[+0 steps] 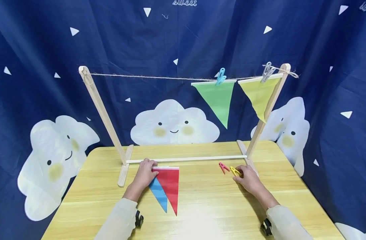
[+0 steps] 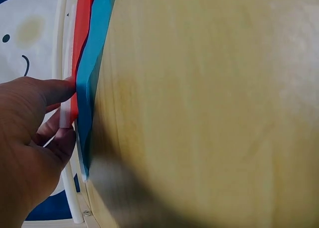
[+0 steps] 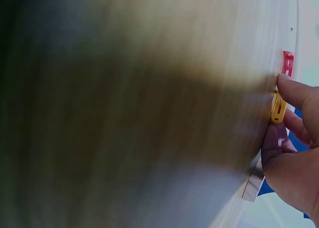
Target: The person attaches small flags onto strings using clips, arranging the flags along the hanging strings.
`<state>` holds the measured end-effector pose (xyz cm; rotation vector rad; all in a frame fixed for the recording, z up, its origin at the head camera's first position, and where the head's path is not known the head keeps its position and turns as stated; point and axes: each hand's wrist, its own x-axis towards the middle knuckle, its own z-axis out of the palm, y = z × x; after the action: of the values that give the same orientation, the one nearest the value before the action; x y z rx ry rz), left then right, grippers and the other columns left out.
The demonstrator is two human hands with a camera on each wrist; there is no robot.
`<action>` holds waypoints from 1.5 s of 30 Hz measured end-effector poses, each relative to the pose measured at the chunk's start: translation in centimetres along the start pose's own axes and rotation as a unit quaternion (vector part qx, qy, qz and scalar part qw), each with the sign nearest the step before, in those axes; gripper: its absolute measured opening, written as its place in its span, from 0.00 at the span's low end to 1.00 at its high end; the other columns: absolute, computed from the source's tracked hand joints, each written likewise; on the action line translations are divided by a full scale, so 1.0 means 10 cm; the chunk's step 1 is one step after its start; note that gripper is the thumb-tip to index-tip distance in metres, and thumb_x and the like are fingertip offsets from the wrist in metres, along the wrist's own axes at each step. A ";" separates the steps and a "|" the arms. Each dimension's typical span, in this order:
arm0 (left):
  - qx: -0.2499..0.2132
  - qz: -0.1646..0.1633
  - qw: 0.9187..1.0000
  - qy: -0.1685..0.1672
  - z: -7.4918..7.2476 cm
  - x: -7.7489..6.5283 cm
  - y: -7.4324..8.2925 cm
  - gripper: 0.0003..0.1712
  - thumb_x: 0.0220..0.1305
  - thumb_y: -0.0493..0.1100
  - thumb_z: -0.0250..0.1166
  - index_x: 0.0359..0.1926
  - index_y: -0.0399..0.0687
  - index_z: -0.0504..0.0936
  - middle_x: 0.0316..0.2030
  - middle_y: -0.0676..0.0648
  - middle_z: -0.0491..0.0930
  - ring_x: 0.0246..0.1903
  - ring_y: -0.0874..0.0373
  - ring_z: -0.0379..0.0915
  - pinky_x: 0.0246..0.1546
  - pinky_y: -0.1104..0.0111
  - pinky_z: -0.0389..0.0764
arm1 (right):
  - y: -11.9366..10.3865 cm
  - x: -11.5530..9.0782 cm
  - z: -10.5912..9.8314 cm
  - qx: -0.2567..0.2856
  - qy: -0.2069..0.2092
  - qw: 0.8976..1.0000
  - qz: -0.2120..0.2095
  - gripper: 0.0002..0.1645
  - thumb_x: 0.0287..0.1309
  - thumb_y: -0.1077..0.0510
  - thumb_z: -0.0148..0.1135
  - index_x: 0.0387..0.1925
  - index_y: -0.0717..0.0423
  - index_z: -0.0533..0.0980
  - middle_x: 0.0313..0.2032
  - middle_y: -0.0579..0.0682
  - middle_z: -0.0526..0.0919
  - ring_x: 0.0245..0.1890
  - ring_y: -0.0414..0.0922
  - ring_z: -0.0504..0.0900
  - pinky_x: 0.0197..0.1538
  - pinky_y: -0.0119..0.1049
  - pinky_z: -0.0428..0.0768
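A red pennant with a white top edge partly covers a blue pennant on the table. My left hand pinches the red pennant's white edge between thumb and fingers; the left wrist view shows the blue pennant close against it. At the right, the thumb and fingers of my right hand are curled about a yellow clothespin, whose handle end is partly hidden in the head view. Just left of that lies a pink-red clothespin, apart from the hand.
Behind the hands stands a wooden frame with a string across its top and a low crossbar. A blue clothespin holds a green pennant; a grey clothespin holds a yellow one. A dark blue curtain hangs behind.
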<state>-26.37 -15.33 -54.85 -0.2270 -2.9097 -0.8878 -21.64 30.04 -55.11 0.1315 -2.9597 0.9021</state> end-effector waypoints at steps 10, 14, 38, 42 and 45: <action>-0.002 0.003 1.000 -0.017 0.00 0.03 0.00 0.10 0.56 0.34 0.78 0.38 0.39 0.86 0.36 0.42 0.77 0.39 0.49 0.73 0.49 0.54 0.81 | -0.01 0.01 -0.01 0.007 -0.007 1.000 0.003 0.21 0.57 0.63 0.75 0.48 0.71 0.78 0.42 0.61 0.78 0.41 0.50 0.78 0.45 0.45 0.79; 0.002 0.007 1.000 -0.018 0.01 0.04 0.00 0.09 0.56 0.34 0.78 0.36 0.40 0.86 0.34 0.43 0.77 0.38 0.51 0.73 0.47 0.55 0.80 | 0.00 0.01 0.00 0.005 -0.007 1.000 0.003 0.20 0.57 0.63 0.75 0.48 0.70 0.78 0.40 0.59 0.78 0.40 0.49 0.78 0.45 0.44 0.79; -0.121 -0.014 0.992 -0.008 0.01 -0.02 0.04 0.10 0.56 0.30 0.75 0.28 0.46 0.83 0.27 0.51 0.82 0.32 0.57 0.75 0.38 0.64 0.79 | 0.01 0.03 0.00 0.010 -0.011 1.000 -0.006 0.19 0.57 0.63 0.75 0.46 0.69 0.79 0.39 0.58 0.79 0.39 0.48 0.78 0.44 0.44 0.79; -0.153 -0.022 0.988 -0.005 0.01 -0.03 0.02 0.09 0.56 0.30 0.75 0.29 0.46 0.84 0.28 0.50 0.83 0.32 0.57 0.76 0.39 0.64 0.79 | 0.00 0.02 0.00 0.010 -0.010 1.000 -0.003 0.18 0.56 0.64 0.75 0.45 0.69 0.78 0.38 0.57 0.79 0.38 0.48 0.78 0.43 0.43 0.79; -0.170 -0.020 0.985 -0.004 0.01 -0.04 0.01 0.08 0.57 0.31 0.75 0.30 0.45 0.85 0.29 0.50 0.84 0.32 0.58 0.76 0.39 0.66 0.79 | 0.00 0.02 -0.01 0.014 -0.010 1.000 0.001 0.18 0.56 0.64 0.75 0.45 0.68 0.78 0.38 0.58 0.79 0.38 0.48 0.78 0.43 0.43 0.79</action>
<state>-26.01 -15.19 -54.95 -0.1943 -2.7593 -1.3901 -21.84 30.05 -55.04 0.1402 -2.9668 0.9470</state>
